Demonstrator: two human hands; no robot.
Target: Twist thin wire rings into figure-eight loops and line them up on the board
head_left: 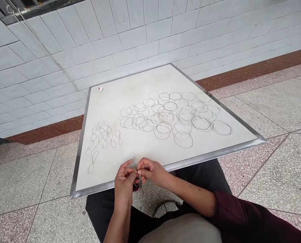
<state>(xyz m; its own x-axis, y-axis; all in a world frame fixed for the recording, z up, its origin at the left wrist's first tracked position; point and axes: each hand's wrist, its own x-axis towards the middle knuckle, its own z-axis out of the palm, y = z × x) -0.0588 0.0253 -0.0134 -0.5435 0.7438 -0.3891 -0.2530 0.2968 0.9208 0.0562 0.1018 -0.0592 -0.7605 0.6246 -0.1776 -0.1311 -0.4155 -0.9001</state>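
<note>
Just past the near edge of a white table point(130, 81), my left hand point(126, 177) and my right hand point(151, 171) meet, fingertips pinched on one thin wire loop point(135, 164). The wire is narrowed at its middle, with one rounded end above the fingers and another below. Many round wire rings point(183, 139) lie overlapping on the middle and right of the tabletop. Several figure-eight wire pieces point(118, 137) lie at the left.
A small red and white object point(100, 89) sits near the table's far left corner. Metal trim point(216, 154) edges the tabletop. Behind it stands a tiled wall point(132, 33) with a hanging cord. My legs are under the near edge.
</note>
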